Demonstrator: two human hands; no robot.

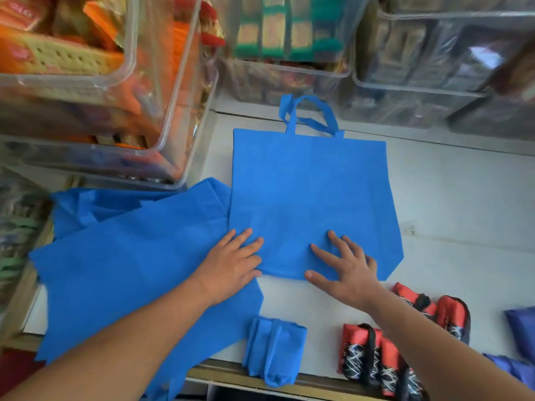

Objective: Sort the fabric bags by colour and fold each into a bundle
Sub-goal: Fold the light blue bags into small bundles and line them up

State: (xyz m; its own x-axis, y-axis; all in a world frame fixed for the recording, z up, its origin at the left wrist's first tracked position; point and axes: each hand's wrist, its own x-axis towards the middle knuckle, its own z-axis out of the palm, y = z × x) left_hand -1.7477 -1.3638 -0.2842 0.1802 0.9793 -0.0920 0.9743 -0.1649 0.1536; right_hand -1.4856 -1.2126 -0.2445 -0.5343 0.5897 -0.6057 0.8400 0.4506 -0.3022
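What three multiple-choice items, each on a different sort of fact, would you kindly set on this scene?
1. Where does the folded blue bundle lie? A in a clear bin; B at the table near edge; C on the floor.
2. What colour is the flat bag under the hands? A red; B green; C blue.
3. How do the left hand and right hand lie? A fists; B flat, fingers spread; C gripping handles.
1 B, it sits by the front edge; 2 C, plainly blue; 3 B, both press the bag.
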